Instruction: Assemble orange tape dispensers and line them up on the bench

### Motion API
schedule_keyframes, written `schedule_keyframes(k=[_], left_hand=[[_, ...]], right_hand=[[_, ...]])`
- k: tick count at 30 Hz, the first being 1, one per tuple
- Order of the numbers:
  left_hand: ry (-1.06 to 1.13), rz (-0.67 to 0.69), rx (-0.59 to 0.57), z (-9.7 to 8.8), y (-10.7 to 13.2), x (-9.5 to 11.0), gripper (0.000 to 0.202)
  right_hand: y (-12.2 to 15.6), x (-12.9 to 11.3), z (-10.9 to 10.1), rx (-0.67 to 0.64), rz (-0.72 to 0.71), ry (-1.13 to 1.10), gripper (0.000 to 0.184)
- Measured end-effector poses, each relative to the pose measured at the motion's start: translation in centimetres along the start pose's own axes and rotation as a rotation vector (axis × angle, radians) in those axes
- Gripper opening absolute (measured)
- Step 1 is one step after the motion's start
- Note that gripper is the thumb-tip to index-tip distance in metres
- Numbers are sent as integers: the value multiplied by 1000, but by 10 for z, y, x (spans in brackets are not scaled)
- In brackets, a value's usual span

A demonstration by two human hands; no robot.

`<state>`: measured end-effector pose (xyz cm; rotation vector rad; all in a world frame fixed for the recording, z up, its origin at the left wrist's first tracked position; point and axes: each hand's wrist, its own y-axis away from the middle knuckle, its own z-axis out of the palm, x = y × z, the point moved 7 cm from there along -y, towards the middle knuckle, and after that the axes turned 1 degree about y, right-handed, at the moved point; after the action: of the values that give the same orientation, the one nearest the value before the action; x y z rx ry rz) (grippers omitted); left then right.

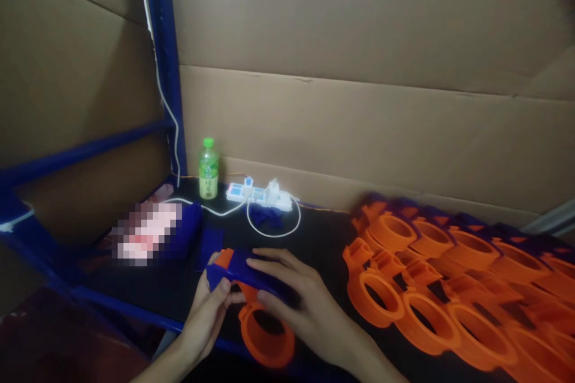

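Both hands are on one blue-and-orange plastic part [251, 269], held above the near edge of the black table. My left hand [211, 305] grips its left end, with the thumb pressed on the blue side. My right hand [296, 293] is closed over its right side, fingers lying along the blue top and the thumb below. An orange ring [269, 341] hangs under the blue piece and seems to belong to the same part. The underside and the left palm are hidden.
Rows of orange ring parts [426, 323], the back ones with blue pieces, fill the right side. Behind stand a green bottle [208, 170] and a white power strip [260, 194] with cables. A blue box [191, 230] lies left, beside a blurred-out patch. Cardboard walls and blue posts enclose the table.
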<state>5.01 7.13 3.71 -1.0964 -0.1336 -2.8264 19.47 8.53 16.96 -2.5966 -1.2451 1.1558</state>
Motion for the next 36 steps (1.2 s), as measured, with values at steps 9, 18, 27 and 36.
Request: schedule_keyframes(k=[9, 18, 27, 36], left_hand=[[-70, -39, 73, -6, 1, -2, 62], [-51, -18, 60, -3, 5, -1, 69], [-8, -13, -53, 12, 8, 7, 57], [-20, 3, 39, -11, 4, -7, 64]], right_hand=[[7, 7, 6, -17, 43, 31, 43], [10, -5, 5, 26, -17, 149, 50], [11, -10, 5, 40, 25, 155, 45], [15, 8, 3, 51, 103, 1, 40]])
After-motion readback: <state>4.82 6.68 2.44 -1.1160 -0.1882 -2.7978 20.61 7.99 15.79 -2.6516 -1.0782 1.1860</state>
